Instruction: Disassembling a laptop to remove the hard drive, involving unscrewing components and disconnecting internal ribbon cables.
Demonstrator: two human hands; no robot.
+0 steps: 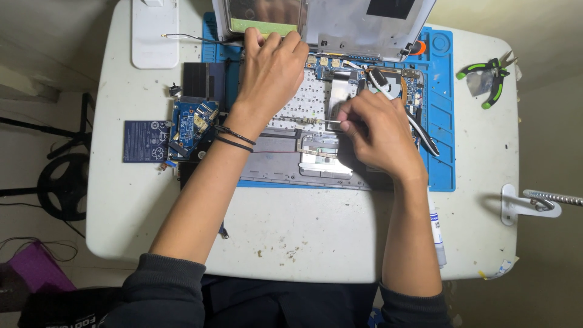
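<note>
An opened laptop base [285,164] lies on a blue work mat [443,121], its keyboard underside and a silver touchpad plate [325,158] exposed. My left hand [270,73] rests flat on the keyboard underside near the hinge, fingers spread and touching the raised lid [340,21]. My right hand [379,133] is curled over the base to the right of the touchpad. It pinches a black-and-white screwdriver [419,130] whose handle runs under the palm, and its fingertips press a small part near a thin metal strip [303,120].
A blue circuit board [193,124] and a dark flat battery pack [146,141] lie left of the mat. Green-handled pliers [492,76] sit at the right, a small tube [436,234] near my right forearm, a white device [155,33] at the back left, a clamp [522,203] at the table's right edge.
</note>
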